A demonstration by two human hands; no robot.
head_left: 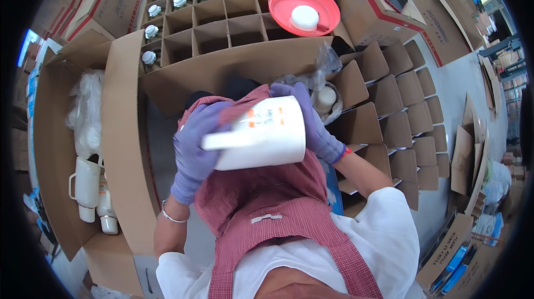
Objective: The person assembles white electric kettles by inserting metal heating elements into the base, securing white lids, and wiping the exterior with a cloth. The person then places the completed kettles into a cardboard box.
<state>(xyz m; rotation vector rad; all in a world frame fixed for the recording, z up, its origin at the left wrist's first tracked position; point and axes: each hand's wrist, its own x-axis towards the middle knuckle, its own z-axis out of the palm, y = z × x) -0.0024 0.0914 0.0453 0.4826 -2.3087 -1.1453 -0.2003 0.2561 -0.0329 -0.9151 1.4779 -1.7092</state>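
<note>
A white thermos jug (278, 137) with orange print and a side handle lies sideways above my lap, smeared by motion. My right hand (315, 126), in a purple glove, is closed round the jug's right end, with some fingers hidden behind it. At the opposite end my left hand (200, 143), gloved alike, has its fingers bent round bunched red checked apron cloth (238, 111) pressed against the jug's side. Blur hides the fingertips there. The rest of the checked apron (261, 188) spreads over my lap beneath the jug.
Ahead stands a divided carton (233, 68) of bottles, with a red plastic lid or dish (281, 7) on its right corner. An open carton (119, 149) on the left holds white jugs (87, 185). Cardboard dividers (389, 110) fan out at right; a phone (396, 0) lies on a box.
</note>
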